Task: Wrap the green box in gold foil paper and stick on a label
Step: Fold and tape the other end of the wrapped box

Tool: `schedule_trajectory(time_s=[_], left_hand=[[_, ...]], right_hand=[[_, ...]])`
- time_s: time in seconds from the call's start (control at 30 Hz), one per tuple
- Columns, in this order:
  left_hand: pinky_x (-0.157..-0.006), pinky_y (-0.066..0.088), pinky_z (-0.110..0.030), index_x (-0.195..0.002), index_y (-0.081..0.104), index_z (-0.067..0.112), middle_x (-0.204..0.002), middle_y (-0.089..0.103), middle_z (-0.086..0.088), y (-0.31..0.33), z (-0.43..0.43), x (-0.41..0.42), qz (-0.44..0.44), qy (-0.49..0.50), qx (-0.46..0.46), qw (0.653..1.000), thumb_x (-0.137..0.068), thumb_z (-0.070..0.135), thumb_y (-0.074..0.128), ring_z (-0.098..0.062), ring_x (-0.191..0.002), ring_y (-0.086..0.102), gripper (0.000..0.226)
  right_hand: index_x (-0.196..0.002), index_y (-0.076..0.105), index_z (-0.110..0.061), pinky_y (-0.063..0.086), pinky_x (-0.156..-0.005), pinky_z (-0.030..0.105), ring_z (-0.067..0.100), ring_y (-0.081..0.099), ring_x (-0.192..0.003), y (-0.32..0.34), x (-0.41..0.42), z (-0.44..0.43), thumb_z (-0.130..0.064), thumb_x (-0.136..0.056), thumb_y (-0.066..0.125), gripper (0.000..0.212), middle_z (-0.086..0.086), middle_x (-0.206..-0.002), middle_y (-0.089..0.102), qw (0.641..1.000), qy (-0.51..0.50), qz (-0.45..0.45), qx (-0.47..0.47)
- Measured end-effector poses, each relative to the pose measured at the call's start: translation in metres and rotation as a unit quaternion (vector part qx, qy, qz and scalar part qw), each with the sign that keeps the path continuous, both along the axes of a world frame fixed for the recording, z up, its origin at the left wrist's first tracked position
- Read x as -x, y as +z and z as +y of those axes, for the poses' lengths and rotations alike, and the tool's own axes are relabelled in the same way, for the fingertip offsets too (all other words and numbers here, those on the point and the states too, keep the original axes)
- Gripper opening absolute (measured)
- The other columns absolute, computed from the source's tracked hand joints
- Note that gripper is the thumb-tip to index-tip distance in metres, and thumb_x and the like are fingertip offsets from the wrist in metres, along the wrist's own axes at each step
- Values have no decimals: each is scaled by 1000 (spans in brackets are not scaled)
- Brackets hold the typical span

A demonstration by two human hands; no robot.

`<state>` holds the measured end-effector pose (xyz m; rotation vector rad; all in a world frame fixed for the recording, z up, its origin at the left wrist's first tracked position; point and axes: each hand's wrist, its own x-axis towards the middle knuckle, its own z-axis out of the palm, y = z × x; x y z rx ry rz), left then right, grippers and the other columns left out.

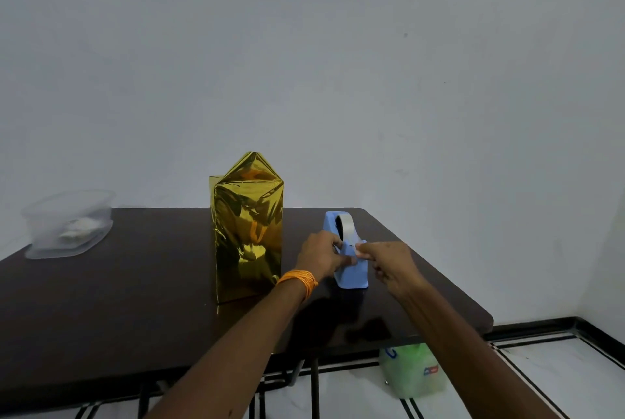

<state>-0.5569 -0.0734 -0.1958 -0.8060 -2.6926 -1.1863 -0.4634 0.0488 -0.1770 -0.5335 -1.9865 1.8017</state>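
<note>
Your green box (248,232), already covered in gold foil paper, stands upright on the table (135,300), its top fold peaked and loose, which is likely why you work at the blue tape dispenser (353,275) just beside it. Your left hand (321,258) grips the dispenser to steady it while your right hand (392,264) pinches the tape end (357,251), probably to draw off a strip

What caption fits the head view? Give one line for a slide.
Left hand holds the blue tape dispenser while the right hand pinches the tape end, beside the gold-wrapped box.
</note>
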Motion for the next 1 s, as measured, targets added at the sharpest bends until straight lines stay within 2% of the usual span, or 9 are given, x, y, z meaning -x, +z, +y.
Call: schedule_trajectory(time_s=[0.2, 0.3, 0.37, 0.47, 0.57, 0.67, 0.83, 0.93, 1.0], left_hand=[[-74, 61, -42, -103, 70, 8, -105, 71, -10, -1, 2, -2, -3, -5, -8, 1000, -73, 47, 83, -26, -87, 69, 51], [-72, 61, -43, -98, 70, 8, -99, 73, -12, -1, 1, -2, 0, -4, -4, 1000, -73, 46, 83, -26, -82, 70, 47], [-71, 60, -44, -102, 70, 6, -96, 72, -13, 0, 0, -3, -5, -3, -7, 1000, -73, 45, 84, -26, -79, 70, 51], [-69, 60, -46, -103, 70, 5, -95, 73, -14, 0, 0, -4, -9, -2, -15, 1000, -72, 43, 85, -26, -78, 71, 52], [-73, 61, -46, -107, 69, 5, -102, 71, -14, 1, 0, -5, -11, -7, -13, 1000, -74, 36, 84, -28, -88, 69, 48], [-73, 60, -47, -104, 68, 7, -101, 71, -14, 0, 0, -4, -13, -12, -7, 1000, -75, 37, 84, -28, -87, 70, 45], [-82, 59, -42, -116, 66, 7, -107, 71, -14, 0, -1, -4, 0, -15, 16, 1000, -77, 37, 82, -27, -92, 69, 52], [-88, 55, -39, -127, 62, 11, -112, 71, -12, 0, -4, -6, 18, -15, 52, 998, -78, 35, 81, -27, -100, 67, 58], [-92, 54, -42, -129, 61, 14, -111, 71, -11, -1, -6, -7, 27, -12, 58, 998, -79, 33, 81, -27, -103, 66, 57]], right_hand=[[-82, 70, 8, 29, -38, 21, 6, 37, -35, -10, 1, 4, -6, -83, 72, 15, -1, -44, 49, 1000, -16, -16, 10], [-77, 68, 4, 28, -42, 22, 10, 35, -45, -11, 2, 5, -5, -82, 68, 11, 4, -52, 50, 998, 0, -15, 66], [-77, 69, 0, 30, -43, 20, 10, 40, -48, -12, 3, 5, -8, -85, 70, 12, 4, -55, 57, 994, 11, -18, 109], [-88, 72, 4, 32, -41, 17, 8, 42, -46, -15, 1, 4, -16, -86, 77, 21, 5, -58, 57, 995, 14, -28, 90], [-80, 72, 4, 37, -41, 16, 6, 49, -45, -18, -2, 5, -16, -83, 80, 22, 3, -60, 62, 1000, 3, -10, 11], [-62, 72, -8, 50, -51, 27, 10, 64, -57, -15, -1, 11, -21, -80, 82, 24, 0, -60, 69, 979, -45, -5, -198], [-57, 64, -10, 42, -48, 25, 14, 56, -50, -4, -3, 12, -23, -82, 75, 30, 1, -57, 65, 924, -72, -47, -373], [-50, 45, -18, 33, -46, 22, 11, 39, -45, 2, -2, 7, -18, -78, 71, 39, -4, -49, 45, 901, -93, -71, -418], [-52, 42, -15, 34, -47, 22, 14, 39, -46, 4, -2, 7, -13, -77, 67, 35, -1, -51, 43, 891, -100, -103, -431]])
